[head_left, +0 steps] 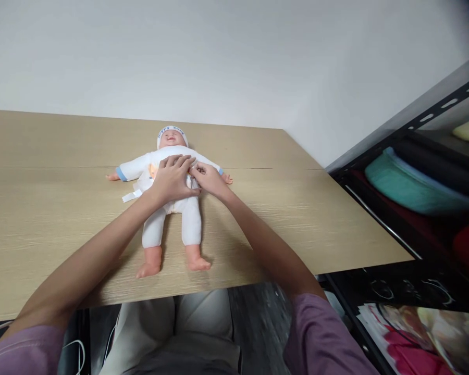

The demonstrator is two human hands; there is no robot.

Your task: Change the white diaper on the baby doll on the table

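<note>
A baby doll (191, 221) in a white suit with blue cuffs and a lettered white headband lies on its back, head away from me. Around its waist is what looks like a white diaper (143, 183), with one side wing and its pale tab (131, 197) sticking out to the left. My left hand (175, 178) rests open across the doll's belly, fingers spread and pressing down. At the doll's side on the right, my right hand (207, 177) is closed in a pinch at the diaper's edge. The pinched part is mostly hidden by the fingers.
The doll lies on a wooden table (277, 208) whose back edge meets a white wall (180, 62). At the right stands a black metal shelf (375, 213) with a teal item (410, 182) and colourful packages (418, 333). The table's near edge runs just above my lap.
</note>
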